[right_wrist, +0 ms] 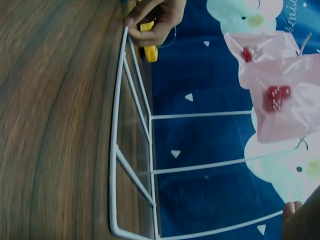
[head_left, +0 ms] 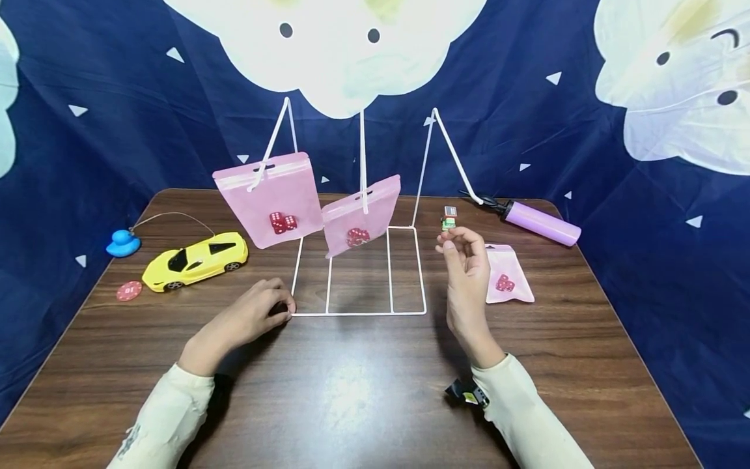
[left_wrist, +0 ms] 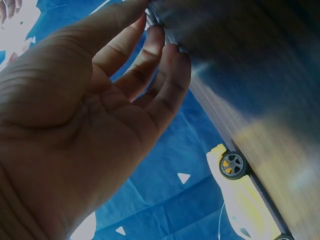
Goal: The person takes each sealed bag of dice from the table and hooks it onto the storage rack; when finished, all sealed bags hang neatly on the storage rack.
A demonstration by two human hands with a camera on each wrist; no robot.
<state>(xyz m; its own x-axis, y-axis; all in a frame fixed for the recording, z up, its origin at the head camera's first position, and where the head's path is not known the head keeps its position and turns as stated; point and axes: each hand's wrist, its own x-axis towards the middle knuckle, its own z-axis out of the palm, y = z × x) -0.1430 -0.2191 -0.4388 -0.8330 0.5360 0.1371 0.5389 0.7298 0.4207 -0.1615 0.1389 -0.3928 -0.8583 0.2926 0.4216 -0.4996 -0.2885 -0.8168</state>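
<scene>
A white wire display rack (head_left: 359, 314) stands on the table, its hooks rising at the back. Pink zip bags with red dice hang from its left hook (head_left: 266, 208) and its middle one (head_left: 375, 205); the right hook carries nothing. My left hand (head_left: 252, 309) pinches the rack's front left corner between thumb and forefinger, also visible in the right wrist view. Raised beside the rack's right side, my right hand (head_left: 469, 280) has loosely bent fingers and no visible thing in them. Right next to it, another pink bag of dice (head_left: 510, 273) lies on the table.
To the left are a yellow toy car (head_left: 196, 262), a blue rubber duck (head_left: 123, 243) and a red poker chip (head_left: 129, 290). Behind the right hand stands a small colourful toy (head_left: 449, 218); a purple hand pump (head_left: 541, 223) lies at the back right.
</scene>
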